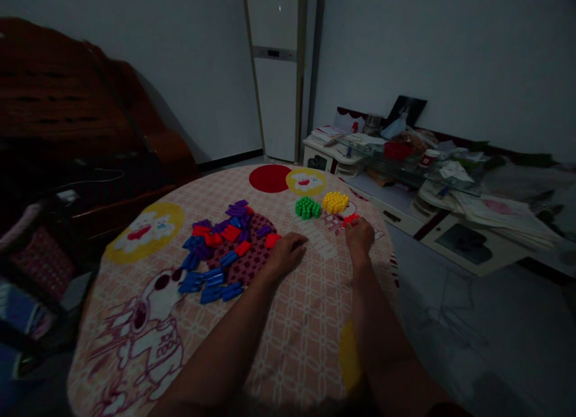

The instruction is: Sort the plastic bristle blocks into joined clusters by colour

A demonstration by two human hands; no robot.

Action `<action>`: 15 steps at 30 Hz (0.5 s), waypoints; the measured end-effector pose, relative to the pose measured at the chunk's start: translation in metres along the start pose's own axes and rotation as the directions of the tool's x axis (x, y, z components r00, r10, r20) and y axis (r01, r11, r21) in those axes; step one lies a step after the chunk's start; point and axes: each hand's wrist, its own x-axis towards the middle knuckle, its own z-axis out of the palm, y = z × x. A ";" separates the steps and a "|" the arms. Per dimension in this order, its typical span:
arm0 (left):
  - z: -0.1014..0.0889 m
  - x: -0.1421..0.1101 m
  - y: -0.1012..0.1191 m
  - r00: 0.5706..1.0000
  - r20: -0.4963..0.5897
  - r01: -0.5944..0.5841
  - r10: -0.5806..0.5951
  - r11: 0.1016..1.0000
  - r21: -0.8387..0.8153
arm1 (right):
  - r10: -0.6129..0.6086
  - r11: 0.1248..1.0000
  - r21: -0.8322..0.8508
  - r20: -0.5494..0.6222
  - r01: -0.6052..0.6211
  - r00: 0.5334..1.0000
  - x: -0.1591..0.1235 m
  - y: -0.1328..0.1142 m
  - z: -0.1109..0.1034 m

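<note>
My right hand (360,240) is at the right side of the round table, its fingers closed on red plastic blocks (350,219) that stick out past the fingertips. How many it pinches is hidden. Just behind stand a cluster of yellow blocks (335,202) and, to its left, a cluster of green blocks (308,207), both upright and packed together. My left hand (288,254) rests low over the cloth, fingers loosely bent and apart, with nothing visible in them. A red block (272,242) lies beside its knuckles. Further left spreads a loose pile of blue blocks (213,278), purple blocks (238,209) and red ones.
A patterned cloth (297,333) covers the table. To the right, a low cabinet (468,237) carries papers, bags and a cup (428,158). A wooden bench (58,117) stands at the left, and a tall white appliance (279,99) at the back.
</note>
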 end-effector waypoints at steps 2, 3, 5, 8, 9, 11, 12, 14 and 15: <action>0.000 -0.001 0.002 1.000 0.009 -0.004 0.004 1.000 -0.003 | -0.010 1.000 0.007 -0.005 0.010 1.000 0.000 0.003 0.001; 0.000 -0.001 0.003 1.000 0.015 -0.006 0.006 1.000 -0.001 | -0.011 1.000 0.008 -0.011 0.011 1.000 0.000 0.004 0.003; 0.000 -0.001 0.006 1.000 0.022 -0.005 0.005 1.000 0.005 | -0.015 1.000 0.011 -0.015 0.015 1.000 0.001 0.008 0.006; -0.001 0.000 0.007 1.000 0.018 -0.004 0.004 1.000 0.011 | -0.016 1.000 0.023 -0.059 0.017 0.998 0.003 0.012 0.009; -0.001 0.000 0.008 1.000 0.018 -0.006 0.006 1.000 0.012 | -0.023 0.999 0.041 -0.083 0.026 0.996 0.004 0.012 0.009; 0.000 -0.001 0.009 1.000 0.015 -0.005 0.005 1.000 0.009 | -0.046 0.993 0.101 -0.136 0.060 0.990 0.003 0.010 0.010; 0.000 -0.002 0.009 1.000 0.013 -0.002 0.002 1.000 0.005 | -0.063 0.986 0.141 -0.157 0.086 0.986 0.002 0.007 0.011; 0.001 -0.003 0.011 1.000 0.007 0.007 -0.007 1.000 -0.004 | -0.116 0.963 0.224 -0.166 0.152 0.979 -0.002 0.001 0.014; 0.000 -0.004 0.012 1.000 -0.002 0.014 -0.014 1.000 -0.008 | -0.152 0.947 0.261 -0.153 0.188 0.976 -0.004 -0.003 0.016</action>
